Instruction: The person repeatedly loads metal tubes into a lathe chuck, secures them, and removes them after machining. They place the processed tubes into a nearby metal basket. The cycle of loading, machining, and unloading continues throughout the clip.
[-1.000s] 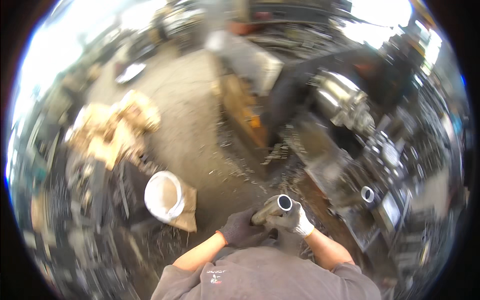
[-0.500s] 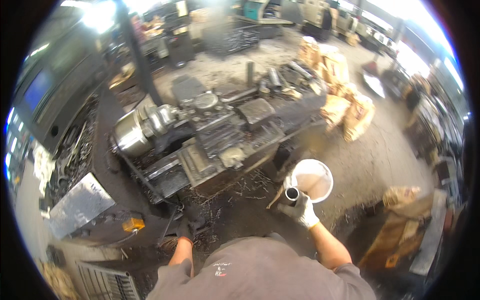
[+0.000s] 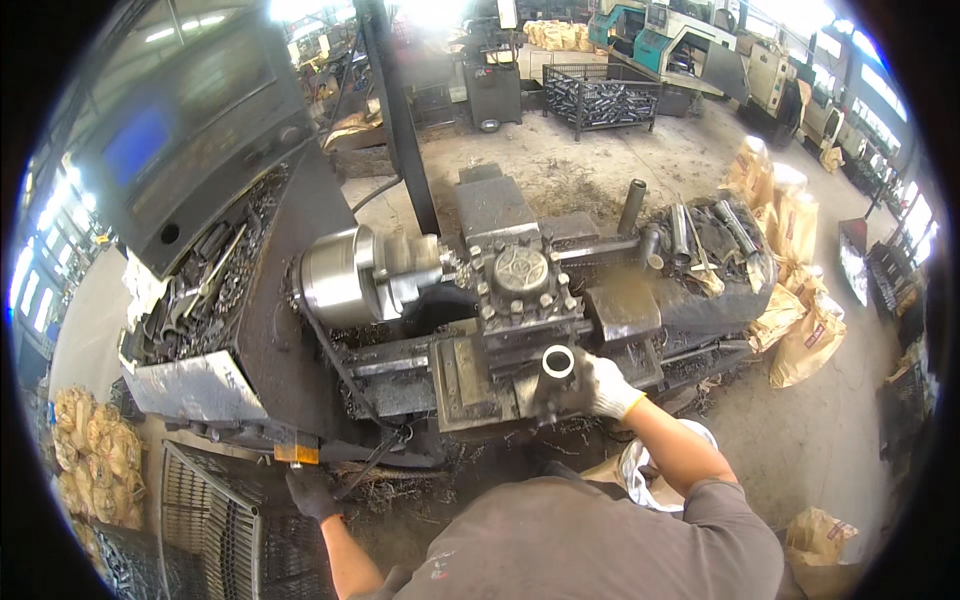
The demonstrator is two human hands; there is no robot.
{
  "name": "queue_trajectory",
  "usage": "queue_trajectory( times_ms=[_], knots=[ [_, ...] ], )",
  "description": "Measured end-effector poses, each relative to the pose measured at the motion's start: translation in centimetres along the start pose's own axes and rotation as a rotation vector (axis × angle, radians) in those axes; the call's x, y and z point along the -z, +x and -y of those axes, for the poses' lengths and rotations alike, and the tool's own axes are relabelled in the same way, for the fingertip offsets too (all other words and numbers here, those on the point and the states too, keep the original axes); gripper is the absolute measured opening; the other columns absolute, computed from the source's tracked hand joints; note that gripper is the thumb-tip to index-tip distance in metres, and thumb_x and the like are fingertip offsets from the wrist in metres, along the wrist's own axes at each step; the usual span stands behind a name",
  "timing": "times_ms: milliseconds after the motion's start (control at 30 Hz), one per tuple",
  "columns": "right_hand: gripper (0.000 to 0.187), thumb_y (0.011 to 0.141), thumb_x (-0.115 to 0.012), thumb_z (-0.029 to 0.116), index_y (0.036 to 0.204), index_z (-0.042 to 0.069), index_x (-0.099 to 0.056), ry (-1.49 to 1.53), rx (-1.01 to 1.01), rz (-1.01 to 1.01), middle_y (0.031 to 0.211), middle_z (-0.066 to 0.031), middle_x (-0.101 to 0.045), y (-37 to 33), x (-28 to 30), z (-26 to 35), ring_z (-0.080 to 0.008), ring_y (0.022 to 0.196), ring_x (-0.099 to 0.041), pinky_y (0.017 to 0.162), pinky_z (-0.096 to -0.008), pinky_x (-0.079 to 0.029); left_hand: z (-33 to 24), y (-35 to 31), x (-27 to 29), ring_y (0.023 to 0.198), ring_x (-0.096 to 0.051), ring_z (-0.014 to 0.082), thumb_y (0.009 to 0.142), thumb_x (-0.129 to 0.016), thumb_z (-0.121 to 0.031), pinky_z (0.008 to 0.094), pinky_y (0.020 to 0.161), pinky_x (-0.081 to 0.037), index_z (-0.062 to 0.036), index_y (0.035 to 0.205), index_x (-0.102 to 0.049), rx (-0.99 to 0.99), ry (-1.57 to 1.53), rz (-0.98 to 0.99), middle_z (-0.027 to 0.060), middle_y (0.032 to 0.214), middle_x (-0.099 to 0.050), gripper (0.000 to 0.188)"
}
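My right hand (image 3: pixel 606 388), in a white work glove, is closed around a short metal tube (image 3: pixel 556 364). The tube stands roughly upright with its open end facing up, in front of the lathe's carriage (image 3: pixel 462 385). To the left, a dark glove covers my left hand (image 3: pixel 313 494). It is beside the lower end of a dark lever (image 3: pixel 370 465) and below an orange box (image 3: pixel 296 454); its fingers are too dark to make out. The lathe's chuck (image 3: pixel 340 275) is at the left, with the round-topped tool post (image 3: pixel 522 270) to its right.
A white bucket (image 3: pixel 668 470) is partly hidden under my right arm. Metal tubes (image 3: pixel 738 228) and tools lie on the lathe's right end, beside paper sacks (image 3: pixel 805 340). A tray of tools (image 3: pixel 205 270) and a wire cage (image 3: pixel 210 520) are at the left.
My right hand has carried the tube from over the white bucket to the front of the lathe's carriage. My left hand now shows below the orange box. The view has shifted.
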State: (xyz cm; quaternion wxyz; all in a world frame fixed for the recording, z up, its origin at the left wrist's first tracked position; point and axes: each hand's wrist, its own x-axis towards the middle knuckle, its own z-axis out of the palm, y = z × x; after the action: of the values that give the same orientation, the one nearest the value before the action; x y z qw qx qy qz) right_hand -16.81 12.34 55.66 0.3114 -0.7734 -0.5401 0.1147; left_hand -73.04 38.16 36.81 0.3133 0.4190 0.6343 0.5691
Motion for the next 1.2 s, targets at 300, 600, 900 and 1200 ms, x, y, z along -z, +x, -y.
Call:
queue_trajectory(
  times_ms=[300, 600, 900, 1200],
  knots=[
    [0.033, 0.098, -0.076, 0.025, 0.121, 0.001, -0.076, 0.38, 0.297, 0.064, 0.105, -0.0146, -0.079, 18.1, 11.2, 0.7, -0.0183, 0.079, -0.075, 0.067, -0.0316, -0.061, -0.2, -11.5, -7.0, 0.072, -0.063, 0.0231, 0.106, -0.062, -0.038, 0.0382, 0.065, -0.052, -0.0144, 0.102, -0.071, 0.501, -0.305, 0.278, 0.0041, 0.089, -0.066, 0.025],
    [0.044, 0.105, -0.067, 0.035, 0.144, 0.016, -0.071, 0.084, -0.117, 1.06, 0.151, -0.0075, -0.066, 35.9, -2.0, 5.8, -0.0274, 0.132, -0.064, 0.109, -0.0469, -0.053, -6.3, -20.9, -11.2, 0.09, -0.068, 0.0181, 0.1, -0.07, -0.031, 0.0355, 0.079, -0.054, -0.0028, 0.113, -0.075, 0.255, 0.336, 0.693, 0.0073, 0.097, -0.073, 0.031],
    [0.038, 0.087, -0.084, 0.028, 0.117, 0.005, -0.079, 0.094, 0.176, 0.896, 0.105, -0.01, -0.079, 38.8, -6.6, 0.5, -0.0224, 0.089, -0.069, 0.07, -0.0398, -0.054, 1.8, -18.7, -5.9, 0.09, -0.065, 0.0172, 0.098, -0.068, -0.029, 0.0357, 0.08, -0.053, -0.0012, 0.112, -0.075, 0.404, 0.233, 0.533, 0.0102, 0.098, -0.074, 0.032],
    [0.036, 0.101, -0.068, 0.03, 0.129, 0.009, -0.075, -0.273, 0.53, 0.374, 0.122, -0.0151, -0.077, 43.2, 5.7, -3.9, -0.028, 0.108, -0.075, 0.092, -0.0397, -0.06, -0.2, -17.5, -10.0, 0.094, -0.071, 0.0289, 0.097, -0.067, -0.029, 0.0416, 0.085, -0.054, -0.0058, 0.115, -0.076, 0.287, 0.47, 0.674, 0.0167, 0.105, -0.076, 0.031]
  ],
)
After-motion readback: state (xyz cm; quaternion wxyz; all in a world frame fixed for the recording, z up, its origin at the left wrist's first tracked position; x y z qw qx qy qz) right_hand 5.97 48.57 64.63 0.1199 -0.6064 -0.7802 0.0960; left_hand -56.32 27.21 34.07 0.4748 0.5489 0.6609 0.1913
